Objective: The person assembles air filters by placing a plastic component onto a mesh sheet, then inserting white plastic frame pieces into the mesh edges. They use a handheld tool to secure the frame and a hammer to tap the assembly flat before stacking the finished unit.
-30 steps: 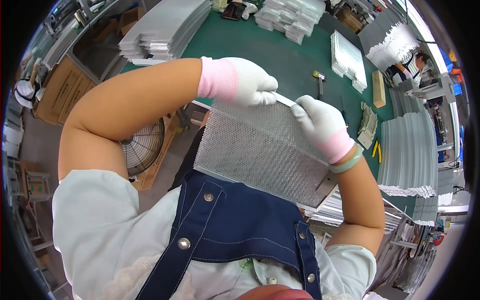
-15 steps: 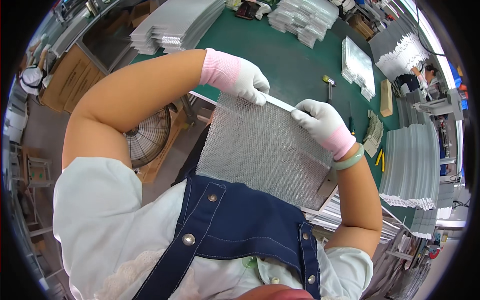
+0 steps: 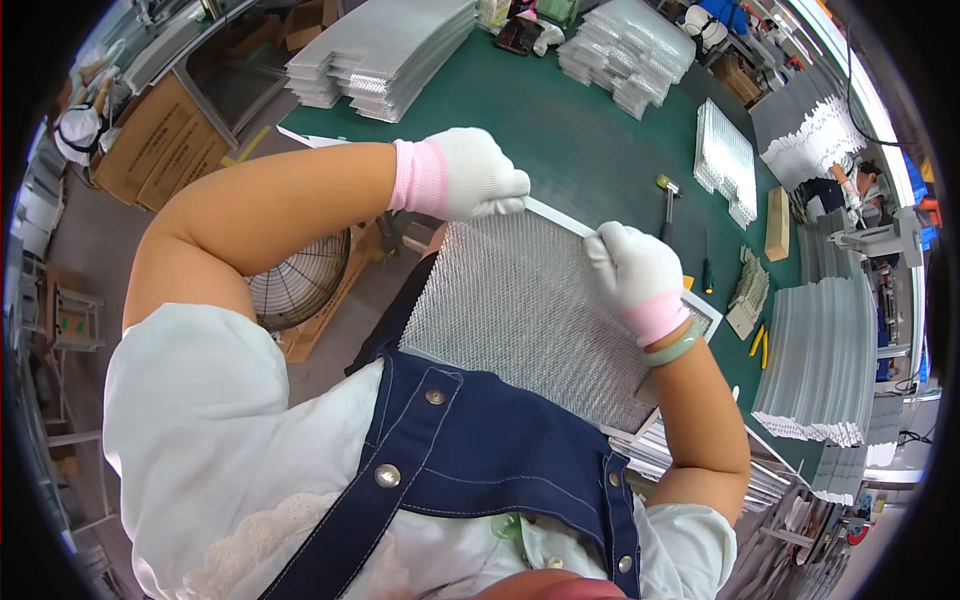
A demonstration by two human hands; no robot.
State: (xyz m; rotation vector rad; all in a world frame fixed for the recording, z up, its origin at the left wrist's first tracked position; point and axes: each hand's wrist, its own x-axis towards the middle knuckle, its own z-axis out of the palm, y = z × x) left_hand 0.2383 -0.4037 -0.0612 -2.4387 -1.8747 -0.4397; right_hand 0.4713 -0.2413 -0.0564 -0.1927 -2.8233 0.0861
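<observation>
I am holding a shiny mesh panel up in front of my chest, over the near edge of the green bench. My left hand is pinching its top left corner, and my right hand is pinching its top edge. A small hammer is lying on the bench just past my hands.

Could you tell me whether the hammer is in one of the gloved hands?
No, the hammer lies on the green table, while both hands grip the mesh panel.
</observation>
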